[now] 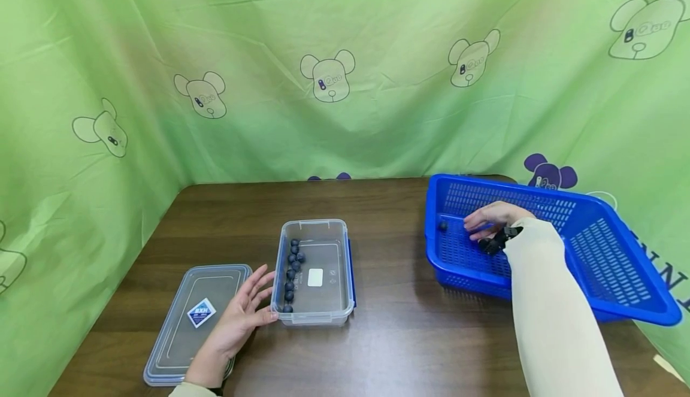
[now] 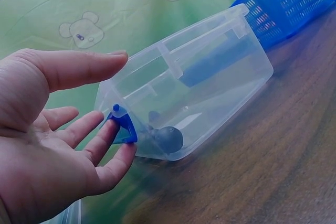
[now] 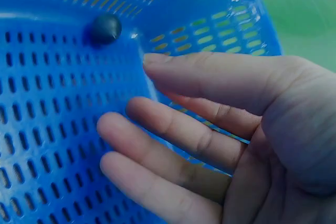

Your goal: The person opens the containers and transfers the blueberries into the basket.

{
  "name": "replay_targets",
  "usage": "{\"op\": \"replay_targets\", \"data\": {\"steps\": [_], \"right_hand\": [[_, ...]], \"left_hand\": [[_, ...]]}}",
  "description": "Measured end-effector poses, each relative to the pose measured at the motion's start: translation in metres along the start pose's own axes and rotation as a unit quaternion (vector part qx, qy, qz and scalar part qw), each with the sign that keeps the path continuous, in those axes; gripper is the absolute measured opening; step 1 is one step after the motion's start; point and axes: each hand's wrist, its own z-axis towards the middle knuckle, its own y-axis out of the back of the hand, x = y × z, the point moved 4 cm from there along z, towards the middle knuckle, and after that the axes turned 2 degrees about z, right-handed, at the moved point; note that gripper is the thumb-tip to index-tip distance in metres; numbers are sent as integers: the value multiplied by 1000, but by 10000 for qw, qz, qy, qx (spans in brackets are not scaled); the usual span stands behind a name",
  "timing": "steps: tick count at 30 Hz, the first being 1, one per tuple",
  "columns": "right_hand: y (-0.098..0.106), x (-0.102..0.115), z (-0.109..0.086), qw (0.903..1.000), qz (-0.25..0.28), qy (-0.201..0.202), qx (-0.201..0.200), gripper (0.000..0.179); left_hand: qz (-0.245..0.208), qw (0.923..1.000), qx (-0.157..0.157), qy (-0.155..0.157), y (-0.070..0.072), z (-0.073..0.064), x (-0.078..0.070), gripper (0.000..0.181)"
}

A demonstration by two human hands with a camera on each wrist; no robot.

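Note:
In the head view my left hand (image 1: 242, 319) is at the left side of a clear plastic container (image 1: 333, 265), fingers spread along its wall. The left wrist view has fingertips at the blue side clip (image 2: 124, 125). Several blueberries (image 1: 296, 266) lie along the container's left side. My right hand (image 1: 496, 216) reaches inside a blue basket (image 1: 469, 274), its fingers loosely bent with nothing between them. One blueberry (image 3: 105, 29) sits in the basket's corner, a short way beyond those fingertips.
A clear lid (image 1: 178, 325) with a blue-and-white label lies left of the container, partly under the left forearm. Brown wooden table (image 1: 388, 349) spans between container and basket. A green printed curtain (image 1: 259, 139) hangs behind and at both sides.

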Motion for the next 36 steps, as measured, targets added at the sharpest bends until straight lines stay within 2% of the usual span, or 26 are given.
{"op": "replay_targets", "data": {"steps": [6, 12, 15, 19, 26, 36], "right_hand": [[-6, 23, -6, 9999, 85, 45, 29, 23], [-14, 44, -10, 9979, 207, 619, 26, 41], [-20, 56, -12, 9960, 153, 881, -1, 41], [-31, 75, -17, 9929, 122, 1186, -20, 33], [-62, 108, -29, 9866, 61, 1630, 71, 25], [-121, 134, -30, 9761, -669, 2059, 201, 40]], "left_hand": [[2, 10000, 1, 14, 0, 0, 0, 99], [-8, 10000, 2, 17, 1, 0, 1, 99], [3, 10000, 7, 13, 1, 0, 1, 99], [18, 10000, 3, 9, 1, 1, 1, 98], [51, 10000, -15, 42, 1, 1, -1, 98], [47, 10000, -45, 56, 1, 1, -1, 98]]}}
